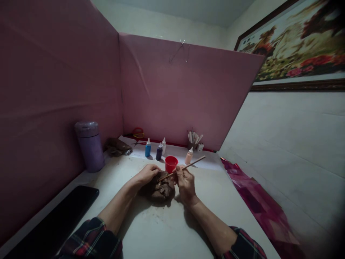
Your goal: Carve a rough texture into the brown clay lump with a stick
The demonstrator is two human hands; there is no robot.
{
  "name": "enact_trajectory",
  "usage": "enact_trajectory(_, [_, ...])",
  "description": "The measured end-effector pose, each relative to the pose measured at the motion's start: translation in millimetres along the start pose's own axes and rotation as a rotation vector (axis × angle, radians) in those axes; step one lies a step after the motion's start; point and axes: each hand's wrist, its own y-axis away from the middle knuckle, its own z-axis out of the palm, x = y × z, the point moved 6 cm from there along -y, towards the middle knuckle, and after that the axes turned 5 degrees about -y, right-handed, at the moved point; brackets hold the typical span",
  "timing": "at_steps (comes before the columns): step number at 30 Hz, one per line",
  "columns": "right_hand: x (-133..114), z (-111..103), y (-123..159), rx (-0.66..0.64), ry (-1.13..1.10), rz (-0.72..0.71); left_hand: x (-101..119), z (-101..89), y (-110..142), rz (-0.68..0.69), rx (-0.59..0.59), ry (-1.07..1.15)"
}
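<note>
A lump of brown clay [161, 189] lies on the white table [167, 230] in front of me. My left hand [147, 174] rests on the clay's left top edge with its fingers curled against it. My right hand [185, 182] is closed on a thin wooden stick [185, 167], which slants from upper right down to its tip on the clay. A red cup [170, 163] stands just behind the clay, between my two hands.
Small paint bottles, blue [148, 148], dark [159, 152], white [163, 145] and peach [189, 156], stand behind the cup. A holder of tools [194, 140], scissors [138, 135], a purple flask [90, 145], a dark clay lump [118, 147], a black tablet [58, 219] and pink panels [178, 93] surround the table. Magenta cloth [258, 201] lies right.
</note>
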Motion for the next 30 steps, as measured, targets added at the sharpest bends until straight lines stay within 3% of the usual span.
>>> enact_trajectory(4, [-16, -7, -1, 0.026, 0.018, -0.135, -3, 0.4, -2, -0.011, 0.003, 0.003])
enact_trajectory(12, [-21, -38, -15, 0.312, -0.002, -0.186, -6, -0.1, -3, -0.017, 0.021, -0.003])
enact_trajectory(14, [-12, -39, -24, 0.307, 0.072, -0.133, -6, 0.4, -3, -0.007, 0.009, 0.005])
enact_trajectory(19, [15, -28, -44, 0.13, 0.231, -0.062, -6, 0.1, -4, 0.006, 0.003, 0.006])
enact_trajectory(22, [19, -30, -45, 0.151, 0.176, -0.006, -6, 0.7, -4, -0.012, -0.009, -0.01])
enact_trajectory(27, [-15, -41, -28, 0.312, -0.024, -0.062, -3, 0.0, -1, -0.016, -0.005, -0.012])
enact_trajectory(30, [-31, -36, -15, 0.252, -0.092, -0.096, 0, 0.1, 2, -0.007, -0.016, -0.025])
